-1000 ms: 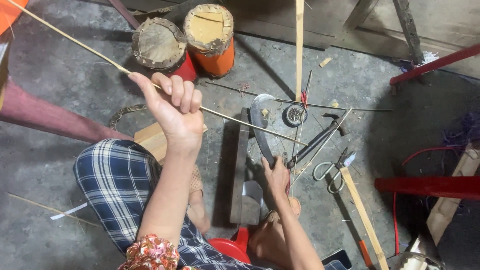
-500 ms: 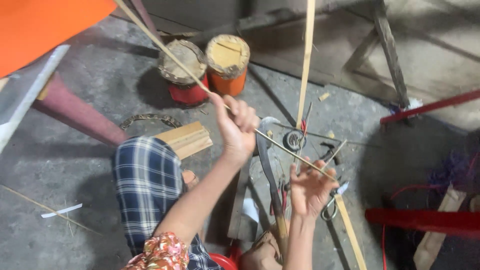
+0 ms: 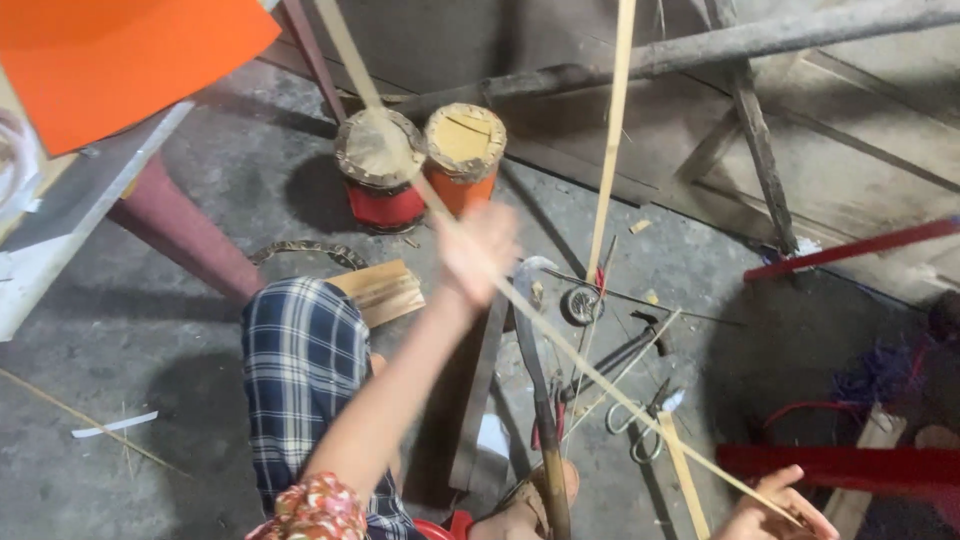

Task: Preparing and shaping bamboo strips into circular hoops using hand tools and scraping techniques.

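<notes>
The left hand (image 3: 478,252) is raised over the concrete floor (image 3: 160,330) and smeared by motion, so whether its fingers are curled or spread cannot be told; it seems to grip a long thin bamboo strip (image 3: 560,345), though the contact itself is lost in the blur. That strip runs on a diagonal from the upper left, where it passes in front of two short drum-like containers, one red (image 3: 378,170) and one orange (image 3: 465,155), both with pale round tops, down to the lower right. There the right hand (image 3: 785,508) meets it at the bottom edge of the view, with only the fingers and part of the palm visible; the fingers look bent around the strip's end, pinching it, but the thumb is partly cut off. A second, paler bamboo slat (image 3: 610,150) stands nearly upright and leaves the view at the top. On the floor between the hands lie a curved-bladed knife (image 3: 535,370), its handle running down past a foot, a pair of scissors (image 3: 640,425), a small round reel (image 3: 580,305) and a dark plank (image 3: 480,400). A small wooden block (image 3: 385,292) sits beside the checked cloth (image 3: 300,380) over the knee. An orange sheet (image 3: 120,60) fills the upper left corner, cropped by the frame. Red metal bars (image 3: 850,250) lie at the right, partly out of sight.
</notes>
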